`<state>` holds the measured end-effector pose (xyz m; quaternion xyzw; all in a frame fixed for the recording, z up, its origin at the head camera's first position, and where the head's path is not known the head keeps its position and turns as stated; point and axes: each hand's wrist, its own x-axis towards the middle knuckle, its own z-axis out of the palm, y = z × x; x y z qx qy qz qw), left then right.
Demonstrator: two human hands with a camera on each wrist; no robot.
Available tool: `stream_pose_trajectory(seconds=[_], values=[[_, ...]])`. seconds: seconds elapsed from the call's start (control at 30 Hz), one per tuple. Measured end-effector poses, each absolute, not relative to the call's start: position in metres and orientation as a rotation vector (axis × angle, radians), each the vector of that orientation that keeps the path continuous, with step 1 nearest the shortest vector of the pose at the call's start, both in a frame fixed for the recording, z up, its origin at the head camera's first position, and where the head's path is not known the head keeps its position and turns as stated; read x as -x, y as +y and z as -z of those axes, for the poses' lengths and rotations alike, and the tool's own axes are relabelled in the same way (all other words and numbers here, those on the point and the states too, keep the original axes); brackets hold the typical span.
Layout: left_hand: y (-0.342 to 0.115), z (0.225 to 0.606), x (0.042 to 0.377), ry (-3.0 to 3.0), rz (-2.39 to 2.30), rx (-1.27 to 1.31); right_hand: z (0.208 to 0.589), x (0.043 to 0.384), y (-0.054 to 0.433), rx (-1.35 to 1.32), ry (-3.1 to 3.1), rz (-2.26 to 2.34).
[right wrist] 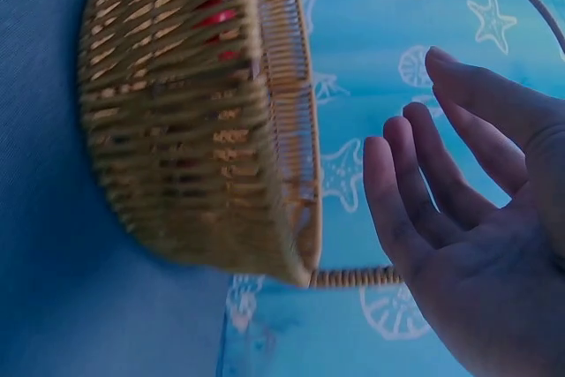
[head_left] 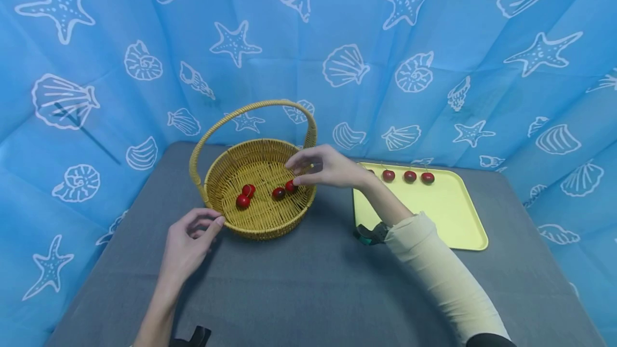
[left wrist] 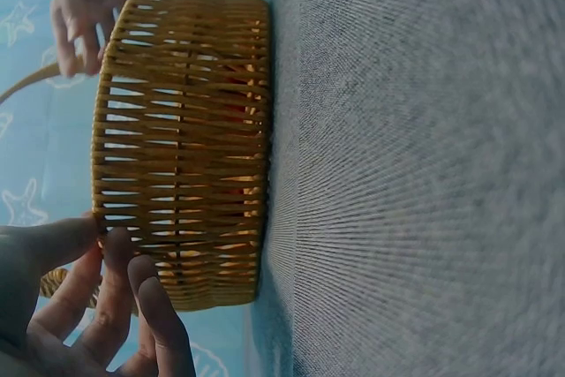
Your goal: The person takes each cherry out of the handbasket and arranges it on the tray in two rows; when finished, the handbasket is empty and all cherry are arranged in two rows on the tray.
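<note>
A round yellow wicker basket (head_left: 260, 232) with a tall arched handle (head_left: 255, 105) stands left of centre in the head view. Several dark red cherries (head_left: 243, 201) lie on its woven floor. My left hand (head_left: 187, 240) pinches the near left rim between thumb and fingers; the left wrist view shows the thumb right at the basket's edge (left wrist: 99, 156). My right hand (head_left: 325, 166) hovers over the right rim, its thumb overlapping one cherry (head_left: 291, 186) in the head view. In the right wrist view the fingers (right wrist: 424, 174) are spread, with nothing between them.
A pale yellow tray (head_left: 463, 218) lies to the right on the grey cloth-covered table (head_left: 299, 293), partly behind the right forearm. Several stemmed cherries (head_left: 410, 176) line its far edge. A blue curtain (head_left: 308, 42) with white shell prints hangs behind the table.
</note>
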<state>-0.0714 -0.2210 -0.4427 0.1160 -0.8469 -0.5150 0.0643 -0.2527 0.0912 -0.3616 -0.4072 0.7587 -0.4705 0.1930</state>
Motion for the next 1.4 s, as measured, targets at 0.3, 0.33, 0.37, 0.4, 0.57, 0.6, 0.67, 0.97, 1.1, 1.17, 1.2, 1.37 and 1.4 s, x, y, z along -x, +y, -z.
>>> stream_pose_trajectory(seconds=[0.3, 0.33, 0.37, 0.4, 0.57, 0.6, 0.67, 0.97, 1.1, 1.17, 1.2, 1.37, 1.4], values=[[-0.221, 0.443, 0.072, -2.549, 1.533, -0.332, 0.355, 0.262, 0.049, 1.226, 2.101, 1.22], [-0.221, 0.444, 0.072, -2.551, 1.533, -0.332, 0.355, 0.264, 0.045, 1.235, 2.097, 1.211], [-0.221, 0.444, 0.072, -2.553, 1.534, -0.332, 0.356, 0.265, 0.041, 1.247, 2.096, 1.202], [-0.221, 0.444, 0.072, -2.554, 1.534, -0.334, 0.356, 0.267, 0.037, 1.255, 2.094, 1.194], [-0.221, 0.445, 0.072, -2.558, 1.543, -0.337, 0.362, 0.274, 0.021, 1.255, 2.075, 1.192], [-0.221, 0.445, 0.073, -2.558, 1.547, -0.338, 0.363, 0.275, 0.018, 1.244, 2.07, 1.196], [-0.221, 0.445, 0.073, -2.556, 1.554, -0.336, 0.365, 0.277, 0.012, 1.218, 2.068, 1.197], [-0.221, 0.445, 0.073, -2.555, 1.546, -0.326, 0.38, 0.285, -0.014, 1.155, 2.086, 1.196], [-0.221, 0.445, 0.072, -2.555, 1.544, -0.334, 0.385, 0.287, -0.025, 1.104, 2.042, 1.249], [-0.221, 0.445, 0.072, -2.559, 1.546, -0.342, 0.389, 0.287, -0.029, 1.066, 2.027, 1.269], [-0.221, 0.445, 0.072, -2.56, 1.549, -0.345, 0.39, 0.288, -0.031, 1.045, 2.023, 1.274], [-0.22, 0.444, 0.072, -2.569, 1.542, -0.355, 0.4, 0.291, -0.032, 0.934, 2.04, 1.272], [-0.22, 0.444, 0.072, -2.57, 1.537, -0.354, 0.401, 0.292, -0.031, 0.912, 2.042, 1.271]])
